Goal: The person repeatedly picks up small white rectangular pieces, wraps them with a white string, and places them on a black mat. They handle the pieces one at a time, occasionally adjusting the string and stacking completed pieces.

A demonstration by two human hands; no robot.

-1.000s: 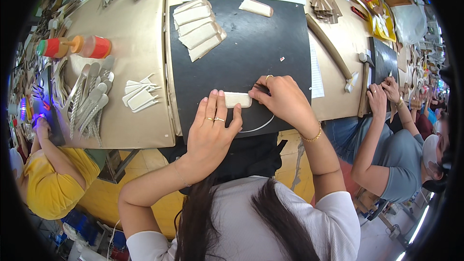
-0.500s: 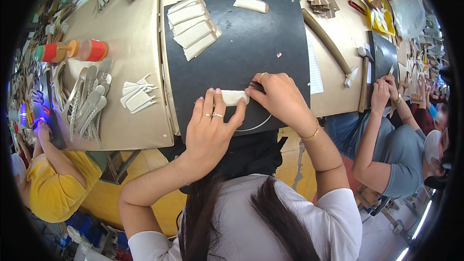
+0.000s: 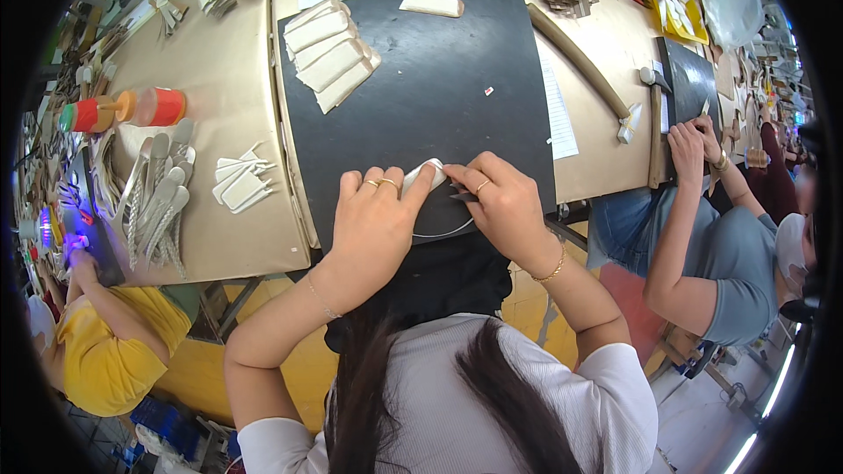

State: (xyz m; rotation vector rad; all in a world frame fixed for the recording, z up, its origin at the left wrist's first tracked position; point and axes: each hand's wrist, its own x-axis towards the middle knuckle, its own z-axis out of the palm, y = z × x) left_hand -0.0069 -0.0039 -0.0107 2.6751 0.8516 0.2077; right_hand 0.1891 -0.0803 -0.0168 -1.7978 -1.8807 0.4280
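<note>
A small cream strap-end-like piece [image 3: 424, 174] lies at the front of the black mat [image 3: 421, 79]. My left hand [image 3: 373, 219] holds it, the thumb pressed along its top and the other fingers curled behind. At the piece's right end, the fingertips of my right hand [image 3: 505, 211] pinch at its edge. A dark, thin pointed tool [image 3: 463, 196] sticks out from under my right fingers; its exact kind is hidden by the hand. Below, a thin white cord [image 3: 443, 233] curves between my hands along the mat's front edge.
Stacked cream pieces [image 3: 327, 53] and a single one [image 3: 431, 3] lie farther back on the mat. To the left are white tabs [image 3: 242, 183], braided grey straps [image 3: 162, 193] and glue bottles [image 3: 158, 107]. A hammer [image 3: 584, 61] lies right. Co-workers sit on both sides.
The cream piece has turned from lying level to slanting upward at its right end. My left hand's fingers have curled in, and my right hand has shifted slightly down and right.
</note>
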